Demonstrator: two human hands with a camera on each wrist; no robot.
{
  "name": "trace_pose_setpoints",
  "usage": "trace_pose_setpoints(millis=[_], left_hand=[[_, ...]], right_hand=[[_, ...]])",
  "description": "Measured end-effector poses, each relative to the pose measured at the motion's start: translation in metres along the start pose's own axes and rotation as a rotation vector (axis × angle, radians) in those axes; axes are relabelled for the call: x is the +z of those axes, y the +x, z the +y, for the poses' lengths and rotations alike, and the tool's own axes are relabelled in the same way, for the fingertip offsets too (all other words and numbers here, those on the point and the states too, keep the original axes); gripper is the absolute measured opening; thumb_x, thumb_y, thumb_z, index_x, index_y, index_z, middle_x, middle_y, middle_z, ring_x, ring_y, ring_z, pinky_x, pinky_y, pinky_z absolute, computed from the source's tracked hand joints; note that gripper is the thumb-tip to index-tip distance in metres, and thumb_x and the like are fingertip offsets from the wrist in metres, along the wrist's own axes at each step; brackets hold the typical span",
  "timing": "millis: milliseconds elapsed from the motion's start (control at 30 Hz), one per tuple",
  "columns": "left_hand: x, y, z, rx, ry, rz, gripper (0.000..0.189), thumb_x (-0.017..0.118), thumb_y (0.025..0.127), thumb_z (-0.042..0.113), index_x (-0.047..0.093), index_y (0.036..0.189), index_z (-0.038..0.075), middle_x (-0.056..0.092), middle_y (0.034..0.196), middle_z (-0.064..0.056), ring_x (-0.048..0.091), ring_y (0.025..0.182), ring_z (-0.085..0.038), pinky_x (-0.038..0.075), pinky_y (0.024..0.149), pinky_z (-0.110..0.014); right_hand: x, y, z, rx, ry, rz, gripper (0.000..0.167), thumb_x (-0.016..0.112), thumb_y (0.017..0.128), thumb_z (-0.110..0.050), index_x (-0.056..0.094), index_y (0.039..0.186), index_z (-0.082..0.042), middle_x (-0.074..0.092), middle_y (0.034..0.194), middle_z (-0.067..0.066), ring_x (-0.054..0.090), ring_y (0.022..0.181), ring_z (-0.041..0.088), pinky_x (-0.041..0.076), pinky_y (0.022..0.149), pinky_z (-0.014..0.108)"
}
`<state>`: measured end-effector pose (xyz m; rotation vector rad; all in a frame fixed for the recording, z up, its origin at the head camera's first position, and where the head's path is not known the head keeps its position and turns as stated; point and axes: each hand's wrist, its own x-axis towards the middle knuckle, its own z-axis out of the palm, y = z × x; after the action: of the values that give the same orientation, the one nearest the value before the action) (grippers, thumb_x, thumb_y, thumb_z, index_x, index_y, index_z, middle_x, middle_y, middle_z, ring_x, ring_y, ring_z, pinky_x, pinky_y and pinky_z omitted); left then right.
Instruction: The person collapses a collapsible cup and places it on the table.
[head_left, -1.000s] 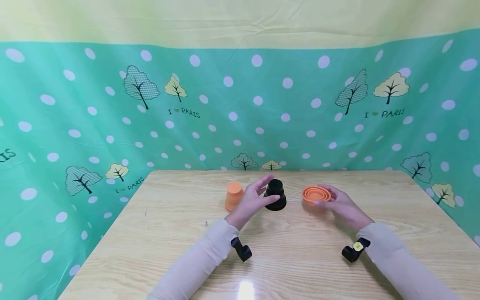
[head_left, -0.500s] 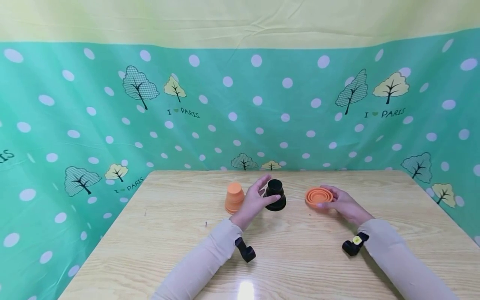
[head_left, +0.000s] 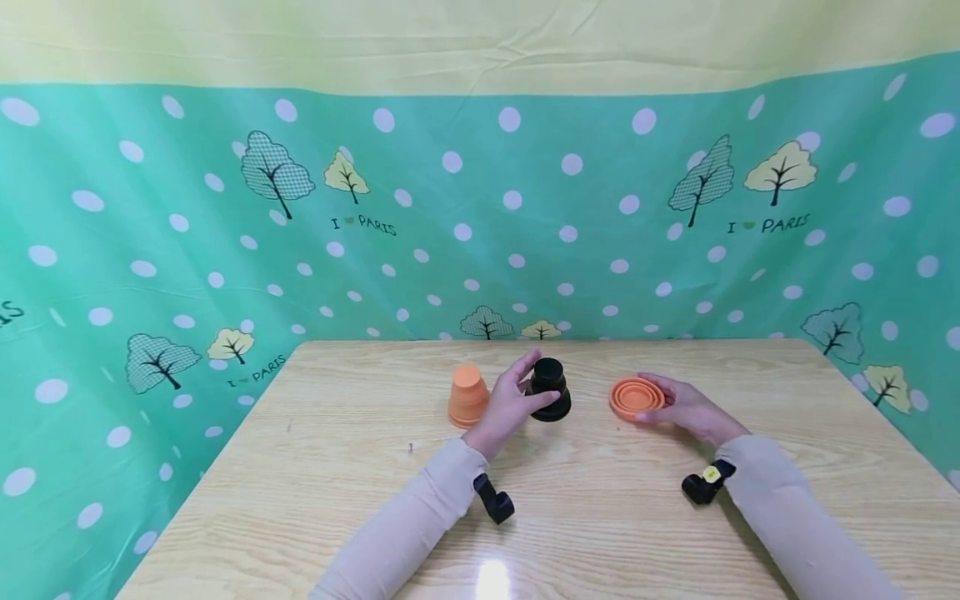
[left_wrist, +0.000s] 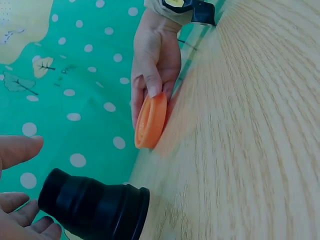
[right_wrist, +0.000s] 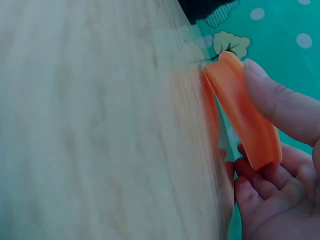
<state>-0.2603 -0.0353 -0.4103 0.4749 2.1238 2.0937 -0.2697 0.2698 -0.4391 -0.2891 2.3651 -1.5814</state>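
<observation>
A black collapsible cup (head_left: 548,385) stands upside down and extended on the table. My left hand (head_left: 508,407) is around its left side, thumb in front and fingers behind. In the left wrist view, the thumb stays apart from the black cup while other fingers lie right by its narrow end. To the right, my right hand (head_left: 686,407) pinches the rim of an orange collapsible cup (head_left: 635,399), folded flat into rings. Seen from the right wrist, the thumb is on one face of this orange cup (right_wrist: 245,107) and the fingers are beneath, close over the tabletop.
Another orange collapsible cup (head_left: 468,395), extended and upside down, stands left of the black one, partly behind my left hand. A light wooden table (head_left: 337,467) spans the work area. Behind it hangs a green dotted curtain (head_left: 420,208) with tree prints.
My right hand has shifted the folded orange cup slightly right and nearer to me, lowering it toward the table. My left forearm has moved a little right; the black cup stays in place.
</observation>
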Motion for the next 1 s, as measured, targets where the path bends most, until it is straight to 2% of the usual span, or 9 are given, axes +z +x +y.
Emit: trace_pose_setpoints(millis=[133, 233, 367, 467, 567, 667, 867, 1000], left_hand=[[-0.001, 0.003, -0.002, -0.005, 0.036, 0.022, 0.07, 0.069, 0.086, 0.007, 0.034, 0.146, 0.01, 0.031, 0.152, -0.008, 0.029, 0.138, -0.025, 0.029, 0.112, -0.04], [-0.001, 0.005, -0.002, 0.003, 0.068, 0.048, 0.067, 0.068, 0.086, 0.007, 0.036, 0.145, 0.008, 0.035, 0.15, -0.008, 0.03, 0.138, -0.022, 0.026, 0.113, -0.039], [-0.001, 0.009, -0.001, 0.009, 0.091, 0.061, 0.063, 0.067, 0.087, 0.007, 0.038, 0.143, 0.004, 0.042, 0.145, -0.01, 0.036, 0.135, -0.024, 0.029, 0.111, -0.039], [-0.001, 0.012, -0.001, -0.003, 0.105, 0.058, 0.06, 0.066, 0.088, 0.01, 0.041, 0.141, 0.005, 0.046, 0.142, -0.008, 0.039, 0.133, -0.022, 0.031, 0.11, -0.038], [-0.001, 0.016, -0.001, -0.015, 0.125, 0.056, 0.057, 0.066, 0.088, 0.011, 0.044, 0.14, 0.006, 0.048, 0.14, -0.007, 0.041, 0.132, -0.02, 0.032, 0.11, -0.037], [-0.002, 0.019, -0.002, -0.023, 0.139, 0.055, 0.055, 0.067, 0.088, 0.012, 0.046, 0.139, 0.006, 0.049, 0.14, -0.008, 0.042, 0.131, -0.019, 0.033, 0.109, -0.036], [-0.003, 0.02, -0.004, -0.023, 0.128, 0.037, 0.052, 0.066, 0.089, 0.012, 0.048, 0.137, 0.006, 0.047, 0.14, -0.013, 0.044, 0.129, -0.023, 0.034, 0.109, -0.038], [-0.003, 0.02, -0.004, -0.041, 0.112, 0.021, 0.052, 0.066, 0.089, 0.011, 0.048, 0.138, 0.006, 0.047, 0.14, -0.014, 0.044, 0.128, -0.026, 0.035, 0.108, -0.04]], right_hand=[[-0.001, -0.001, 0.0, -0.014, 0.021, -0.024, 0.093, 0.075, 0.08, -0.011, 0.013, 0.148, 0.005, 0.025, 0.147, 0.031, 0.024, 0.136, 0.043, 0.028, 0.109, 0.045], [0.0, 0.0, 0.001, -0.01, 0.023, -0.024, 0.095, 0.076, 0.079, -0.011, 0.013, 0.149, 0.003, 0.024, 0.148, 0.03, 0.024, 0.136, 0.042, 0.026, 0.109, 0.047], [0.001, 0.001, 0.004, -0.003, 0.006, -0.009, 0.096, 0.076, 0.078, -0.013, 0.014, 0.149, 0.001, 0.023, 0.149, 0.028, 0.021, 0.137, 0.042, 0.023, 0.11, 0.051], [0.002, 0.0, 0.006, -0.015, -0.003, 0.002, 0.093, 0.075, 0.079, -0.012, 0.015, 0.149, 0.003, 0.023, 0.149, 0.029, 0.022, 0.137, 0.043, 0.027, 0.109, 0.048], [0.002, -0.003, 0.007, -0.024, 0.007, 0.01, 0.092, 0.075, 0.08, -0.011, 0.016, 0.148, 0.003, 0.025, 0.148, 0.029, 0.024, 0.136, 0.042, 0.035, 0.106, 0.037], [0.002, -0.006, 0.007, -0.041, 0.018, 0.003, 0.091, 0.074, 0.081, -0.011, 0.015, 0.148, 0.004, 0.025, 0.148, 0.029, 0.025, 0.136, 0.042, 0.039, 0.103, 0.029], [0.004, -0.007, 0.006, -0.051, 0.007, 0.004, 0.09, 0.074, 0.081, -0.013, 0.015, 0.148, 0.005, 0.026, 0.147, 0.03, 0.026, 0.136, 0.042, 0.037, 0.105, 0.034], [0.004, -0.007, 0.006, -0.053, -0.002, 0.013, 0.089, 0.073, 0.082, -0.012, 0.015, 0.147, 0.006, 0.025, 0.148, 0.03, 0.025, 0.136, 0.041, 0.038, 0.104, 0.031]])
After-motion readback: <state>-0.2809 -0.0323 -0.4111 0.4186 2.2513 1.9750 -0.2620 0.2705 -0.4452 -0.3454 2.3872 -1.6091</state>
